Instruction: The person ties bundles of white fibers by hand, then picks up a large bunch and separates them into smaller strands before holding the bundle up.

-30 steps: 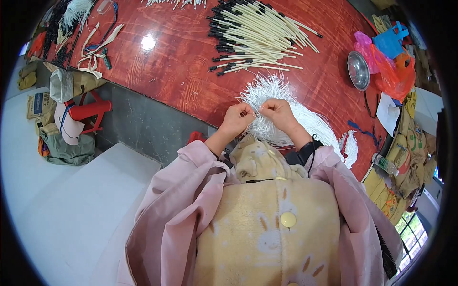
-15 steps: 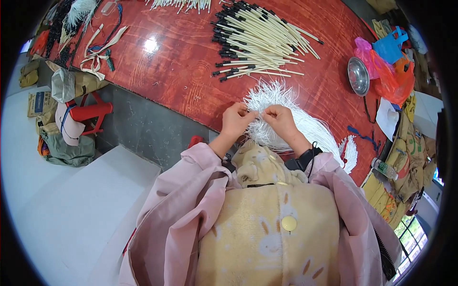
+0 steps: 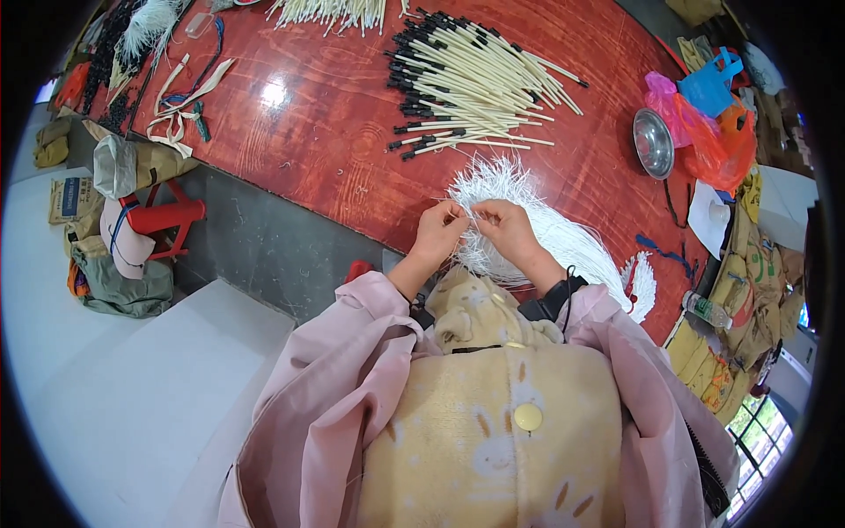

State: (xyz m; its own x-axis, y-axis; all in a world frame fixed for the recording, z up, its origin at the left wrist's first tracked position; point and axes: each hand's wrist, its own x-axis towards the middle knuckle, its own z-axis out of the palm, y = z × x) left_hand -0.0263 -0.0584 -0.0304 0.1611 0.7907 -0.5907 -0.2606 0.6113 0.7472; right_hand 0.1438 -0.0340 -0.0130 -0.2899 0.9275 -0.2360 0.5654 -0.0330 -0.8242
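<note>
A thick bundle of white cords (image 3: 563, 233) lies across the near edge of the red table (image 3: 326, 167), its frayed ends fanned out at the upper left. Over those ends, my left hand (image 3: 438, 231) is closed in a pinch, fingertips on thin white strands. Close beside it, my right hand (image 3: 510, 231) pinches too, thumb and forefinger together on a white strand. The fingertips of both hands nearly meet. Exactly how the strands run between them is too fine to make out.
Beyond my hands lies a pile of pale sticks with black ends (image 3: 475, 84). A metal bowl (image 3: 653, 143) and plastic bags (image 3: 717, 132) sit at the right, with a plastic bottle (image 3: 707, 311) below. Cloth strips (image 3: 180, 110) lie at the left, above a red stool (image 3: 172, 216).
Both hands keep pinching at the strand ends, with the fingers shifted slightly. The whole view has moved a little, so the table things sit slightly further left.
</note>
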